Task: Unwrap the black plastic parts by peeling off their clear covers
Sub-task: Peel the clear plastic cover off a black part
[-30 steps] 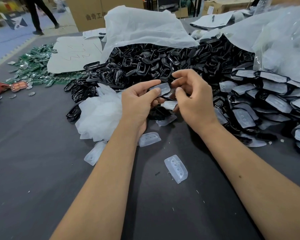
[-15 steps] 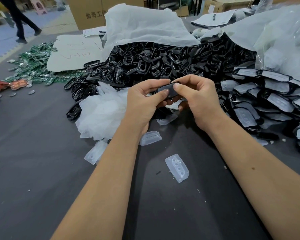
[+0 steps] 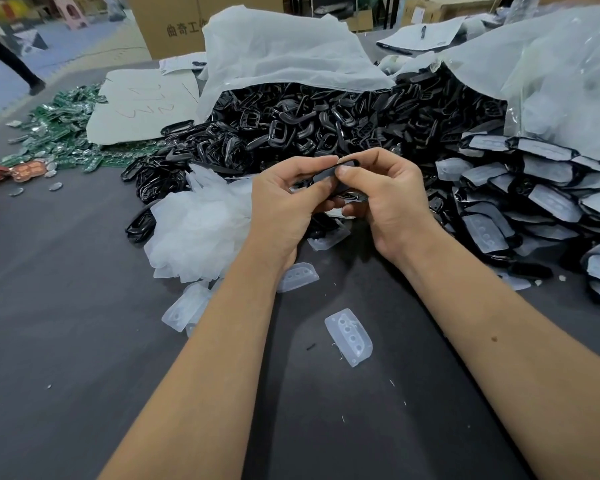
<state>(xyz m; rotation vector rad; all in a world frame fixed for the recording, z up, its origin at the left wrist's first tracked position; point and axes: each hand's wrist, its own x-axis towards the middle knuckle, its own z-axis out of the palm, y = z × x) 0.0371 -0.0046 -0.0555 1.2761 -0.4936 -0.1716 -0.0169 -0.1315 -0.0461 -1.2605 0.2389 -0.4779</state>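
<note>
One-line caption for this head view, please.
Both hands, left hand and right hand, pinch one black plastic part above discarded clear covers on the dark table.

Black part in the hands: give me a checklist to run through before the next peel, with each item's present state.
1. Black part held by both hands: ok, left hand and right hand both pinch it.
2. Clear cover on this part: cannot tell, fingers hide its face.
3. Wrapped parts within sight to the right: ok.
4. Peeled covers lying apart from the wrapped pile: ok.
5. Unwrapped pile behind the hands to drop into: ok.
</note>
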